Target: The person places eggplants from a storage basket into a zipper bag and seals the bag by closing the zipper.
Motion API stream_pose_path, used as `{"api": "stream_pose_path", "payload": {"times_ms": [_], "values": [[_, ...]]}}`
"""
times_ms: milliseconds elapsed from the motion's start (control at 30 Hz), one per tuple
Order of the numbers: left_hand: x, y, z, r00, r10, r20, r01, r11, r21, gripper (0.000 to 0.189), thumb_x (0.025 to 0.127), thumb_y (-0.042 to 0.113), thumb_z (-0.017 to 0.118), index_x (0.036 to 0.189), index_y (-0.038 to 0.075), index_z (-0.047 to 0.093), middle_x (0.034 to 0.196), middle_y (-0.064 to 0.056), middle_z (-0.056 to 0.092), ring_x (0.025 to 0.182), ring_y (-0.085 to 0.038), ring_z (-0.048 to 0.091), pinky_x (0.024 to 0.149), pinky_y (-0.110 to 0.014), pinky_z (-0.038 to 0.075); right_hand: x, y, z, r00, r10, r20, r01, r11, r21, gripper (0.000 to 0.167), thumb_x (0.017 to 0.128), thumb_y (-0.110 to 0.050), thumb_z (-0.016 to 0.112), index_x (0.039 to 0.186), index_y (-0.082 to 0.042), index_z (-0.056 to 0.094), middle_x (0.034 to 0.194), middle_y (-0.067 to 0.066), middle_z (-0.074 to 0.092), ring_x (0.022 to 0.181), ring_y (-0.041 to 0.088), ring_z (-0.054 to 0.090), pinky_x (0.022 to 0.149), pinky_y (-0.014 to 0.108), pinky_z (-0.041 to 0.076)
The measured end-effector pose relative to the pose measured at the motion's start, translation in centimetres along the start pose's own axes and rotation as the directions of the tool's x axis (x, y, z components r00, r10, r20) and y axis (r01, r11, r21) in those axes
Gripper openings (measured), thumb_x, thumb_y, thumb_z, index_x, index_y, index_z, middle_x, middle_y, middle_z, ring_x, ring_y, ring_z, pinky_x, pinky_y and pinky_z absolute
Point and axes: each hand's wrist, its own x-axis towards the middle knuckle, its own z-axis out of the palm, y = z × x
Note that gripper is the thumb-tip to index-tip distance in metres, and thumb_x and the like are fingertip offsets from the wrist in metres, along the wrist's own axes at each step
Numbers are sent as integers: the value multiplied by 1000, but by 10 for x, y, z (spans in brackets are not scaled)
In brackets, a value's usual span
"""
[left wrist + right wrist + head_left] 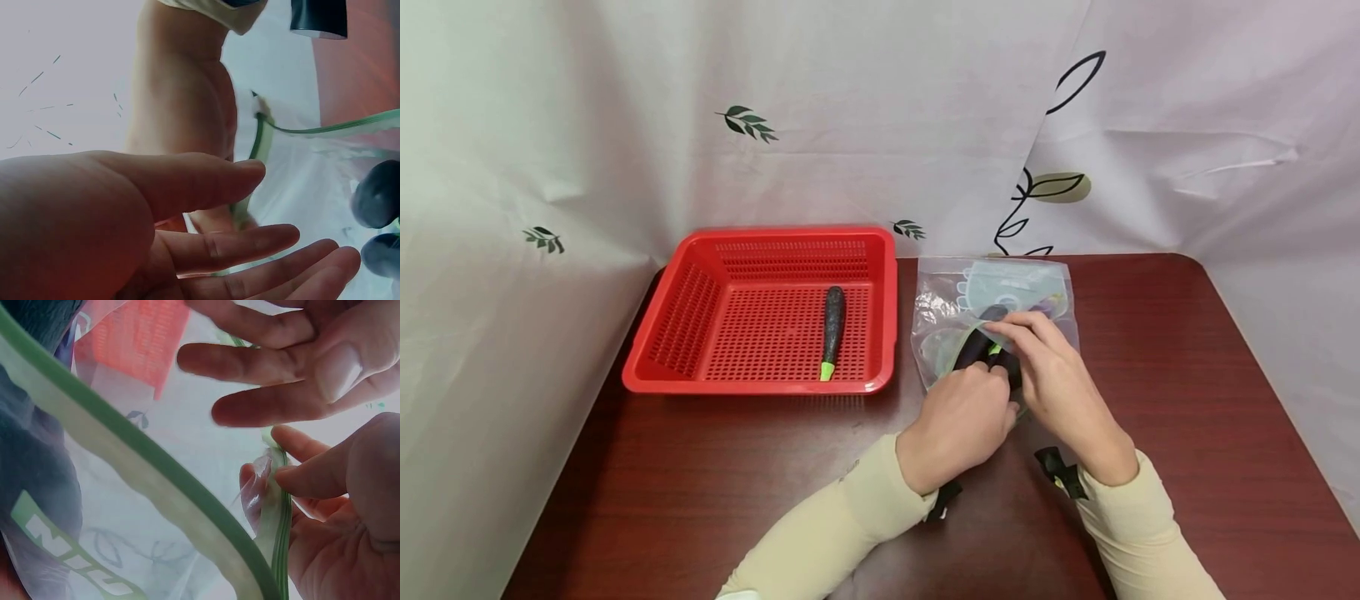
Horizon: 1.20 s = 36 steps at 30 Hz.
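A clear zip bag [940, 308] with a green zip edge lies on the table, its mouth spread. Dark eggplants [974, 348] with bright green caps are inside, partly covered by the hands. My left hand [958, 425] is at the near side of the mouth; in the left wrist view its thumb and fingers [237, 240] extend with nothing between them. My right hand [1063, 379] reaches in from the right. Its thumb and fingers pinch the zip edge [281, 531] in the right wrist view, the left hand's spread fingers just above.
A red perforated basket [760, 387] stands on the left of the dark wooden table [1172, 400]. One long dark eggplant [833, 321] with a light green end lies in it. A pale printed curtain [850, 108] hangs behind and along both sides.
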Motion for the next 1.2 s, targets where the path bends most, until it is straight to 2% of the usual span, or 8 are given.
{"api": "stream_pose_path", "payload": {"times_ms": [200,467,767,900,1033,1200], "values": [[-6,-1,-12,999,-38,25,39,999,-23,27,92,34,70,97,7,70,79,-4,65,67,-17,65,51,-31,52,0,0,0,1000,-5,-6,5,1000,3,47,85,24,54,123,0,66,119,14,60,111,28,56,93,34,43],[-13,-9,-26,999,-32,36,35,996,-83,25,93,32,70,96,7,70,79,-4,65,70,-19,66,55,-33,53,-1,1,1,1000,-6,-8,6,1000,-6,47,84,25,55,122,0,66,118,14,60,110,28,56,91,34,44],[-20,-24,-40,998,-53,25,56,987,-150,22,92,31,72,92,10,67,78,-2,64,66,-17,64,52,-29,50,-1,1,1,1000,-11,-7,10,1000,-12,47,84,25,56,123,-1,66,118,14,60,109,26,56,88,33,45],[-21,-33,-46,997,-73,37,80,972,-220,20,93,31,72,91,12,67,75,0,63,63,-14,59,52,-27,46,0,1,2,1000,-20,-18,20,1000,-11,47,84,25,56,122,0,66,117,14,60,107,26,57,88,33,45],[-21,-42,-53,994,-98,48,108,954,-281,21,93,30,72,100,9,71,82,-1,68,67,-14,61,58,-27,49,1,1,2,999,-25,-23,25,1000,-12,47,83,25,56,122,0,66,116,14,60,107,26,57,89,33,44],[-20,-53,-61,990,-134,34,138,952,-272,32,95,30,71,115,5,72,106,-7,74,90,-22,71,77,-36,56,1,1,2,1000,-20,-23,19,1000,-9,48,84,25,56,122,0,66,117,14,60,108,26,57,90,33,44]]}}
